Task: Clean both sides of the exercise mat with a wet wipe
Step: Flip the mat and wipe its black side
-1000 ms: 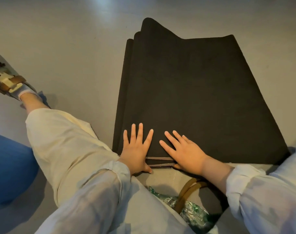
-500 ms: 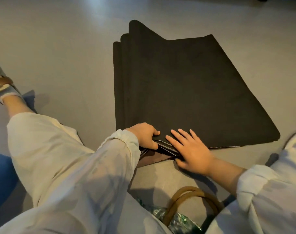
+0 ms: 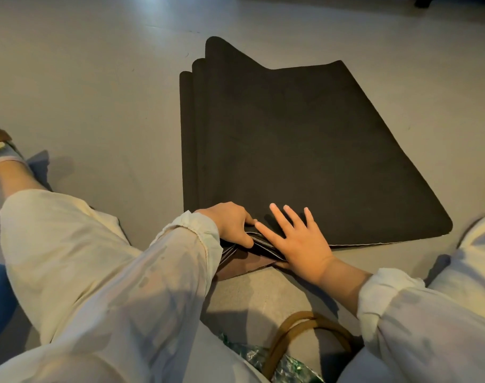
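The exercise mat [image 3: 305, 150] lies folded on the floor [image 3: 97, 92], black, layers fanned at its left edge. Your left hand [image 3: 230, 222] grips its near edge; your right hand [image 3: 299, 239] presses flat, fingers straight.

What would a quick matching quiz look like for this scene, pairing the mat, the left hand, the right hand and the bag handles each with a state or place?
Things:
1. mat
2. left hand
3. right hand
4. bag handles

States or places:
A. fingers spread flat on the mat
B. folded in layers on the floor
C. brown loops nearest the camera
D. gripping the mat's near edge layers

Pairs: 1-B, 2-D, 3-A, 4-C
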Demonstrator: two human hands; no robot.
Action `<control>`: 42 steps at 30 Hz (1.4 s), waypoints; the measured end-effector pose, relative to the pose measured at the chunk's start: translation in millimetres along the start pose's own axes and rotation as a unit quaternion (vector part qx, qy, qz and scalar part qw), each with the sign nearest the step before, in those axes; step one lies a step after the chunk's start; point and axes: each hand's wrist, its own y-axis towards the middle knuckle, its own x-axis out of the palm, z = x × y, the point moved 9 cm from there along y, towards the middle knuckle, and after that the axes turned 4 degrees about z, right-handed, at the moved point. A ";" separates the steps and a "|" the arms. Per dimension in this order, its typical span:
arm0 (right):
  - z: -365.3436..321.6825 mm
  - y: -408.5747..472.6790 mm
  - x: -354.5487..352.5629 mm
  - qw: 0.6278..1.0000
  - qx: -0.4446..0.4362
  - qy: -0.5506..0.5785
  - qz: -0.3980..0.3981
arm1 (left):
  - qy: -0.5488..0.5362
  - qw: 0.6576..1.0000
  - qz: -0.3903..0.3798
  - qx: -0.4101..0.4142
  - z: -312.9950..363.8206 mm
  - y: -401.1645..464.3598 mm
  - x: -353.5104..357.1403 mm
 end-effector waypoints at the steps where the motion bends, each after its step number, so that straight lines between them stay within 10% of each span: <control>1: 0.8 2.6 0.0 1.000 0.003 0.005 -0.006 | -0.003 1.000 0.000 0.000 -0.6 0.8 0.1; 10: 12.7 32.8 -18.5 0.987 -0.009 0.132 -0.089 | 0.007 1.000 -0.002 -0.024 -1.5 -11.2 21.6; 16: 23.9 50.0 -14.2 0.970 0.018 0.174 -0.167 | 0.014 0.970 0.239 -0.040 11.0 -43.3 27.9; 25: 17.3 56.7 -15.4 0.960 0.009 0.162 -0.228 | 0.080 0.963 0.245 -0.076 -0.5 -39.8 42.2; 42: -4.7 -22.4 1.8 0.997 0.038 -0.018 0.060 | 0.009 0.990 0.141 -0.004 -8.0 -16.7 12.5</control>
